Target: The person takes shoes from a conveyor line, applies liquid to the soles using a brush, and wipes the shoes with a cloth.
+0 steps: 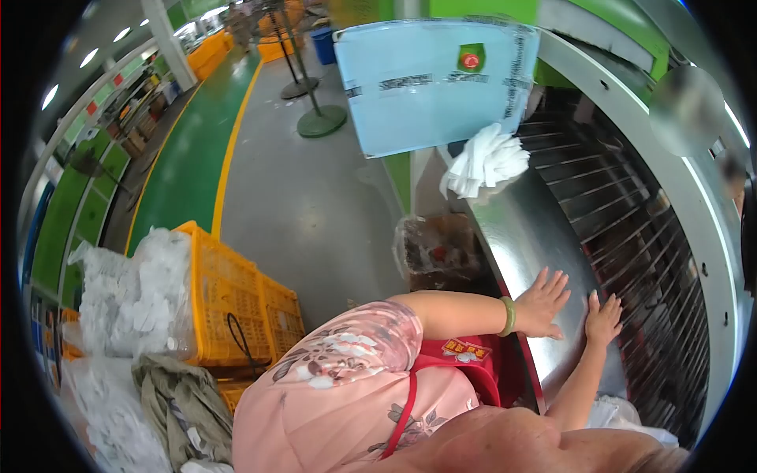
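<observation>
My left hand (542,303), with a green bangle at its wrist, is stretched out over the shiny metal ledge (516,229). Its fingers are spread and it holds nothing. Beside it, my right hand (602,318) is open too, fingers apart, near the ledge's edge by the dark wire rack (631,229). Whether either palm touches the metal, I cannot tell. A bundle of white gloves or cloth strips (489,160) lies farther up the ledge. Below my left arm is a red apron (485,374).
A pale blue board (438,87) stands behind the white bundle. Yellow crates (236,292) with white material in plastic are at left, beside an olive cloth (177,402). A lined carton (441,248) sits on the floor under the ledge. Another person is partly visible at far right.
</observation>
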Demonstrator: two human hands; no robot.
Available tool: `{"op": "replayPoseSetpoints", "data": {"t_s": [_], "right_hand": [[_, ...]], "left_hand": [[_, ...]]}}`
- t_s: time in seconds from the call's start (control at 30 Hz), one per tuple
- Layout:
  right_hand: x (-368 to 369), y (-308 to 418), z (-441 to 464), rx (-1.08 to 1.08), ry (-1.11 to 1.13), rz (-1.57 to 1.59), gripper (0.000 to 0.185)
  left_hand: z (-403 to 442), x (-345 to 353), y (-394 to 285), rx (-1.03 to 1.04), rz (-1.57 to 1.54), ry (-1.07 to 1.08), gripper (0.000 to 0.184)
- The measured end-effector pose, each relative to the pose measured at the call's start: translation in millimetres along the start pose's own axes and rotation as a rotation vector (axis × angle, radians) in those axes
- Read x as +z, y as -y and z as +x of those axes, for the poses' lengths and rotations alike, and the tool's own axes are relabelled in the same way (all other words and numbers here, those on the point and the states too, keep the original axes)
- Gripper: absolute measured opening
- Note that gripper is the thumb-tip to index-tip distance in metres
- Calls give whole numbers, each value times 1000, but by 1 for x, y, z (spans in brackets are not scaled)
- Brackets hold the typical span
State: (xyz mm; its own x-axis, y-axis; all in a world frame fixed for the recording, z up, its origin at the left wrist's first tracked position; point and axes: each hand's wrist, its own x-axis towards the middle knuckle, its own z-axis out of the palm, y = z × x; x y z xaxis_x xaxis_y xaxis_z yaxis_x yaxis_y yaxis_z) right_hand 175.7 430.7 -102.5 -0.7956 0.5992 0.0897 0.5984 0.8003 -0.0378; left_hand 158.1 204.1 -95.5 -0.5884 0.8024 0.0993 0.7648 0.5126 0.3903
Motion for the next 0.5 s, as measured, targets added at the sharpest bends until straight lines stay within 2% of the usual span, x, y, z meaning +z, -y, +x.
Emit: {"op": "replayPoseSetpoints", "data": {"t_s": [0.07,0.17,0.33,0.4,0.43,0.5], "right_hand": [[-25,4,-13,-37,-43,74,75],[-22,-3,-28,-29,-85,174,79],[15,-8,-56,-24,-200,260,88],[-10,-7,-68,-23,-53,267,89],[-13,-8,-77,-27,-12,229,87],[-7,-8,-88,-44,-34,205,89]], "left_hand": [[8,4,-3,8,-61,-9,99],[23,24,6,85,-122,-50,93],[56,16,8,50,152,55,73],[67,2,2,28,347,140,74],[73,3,-1,14,349,151,74],[82,1,1,-25,336,153,72]]}}
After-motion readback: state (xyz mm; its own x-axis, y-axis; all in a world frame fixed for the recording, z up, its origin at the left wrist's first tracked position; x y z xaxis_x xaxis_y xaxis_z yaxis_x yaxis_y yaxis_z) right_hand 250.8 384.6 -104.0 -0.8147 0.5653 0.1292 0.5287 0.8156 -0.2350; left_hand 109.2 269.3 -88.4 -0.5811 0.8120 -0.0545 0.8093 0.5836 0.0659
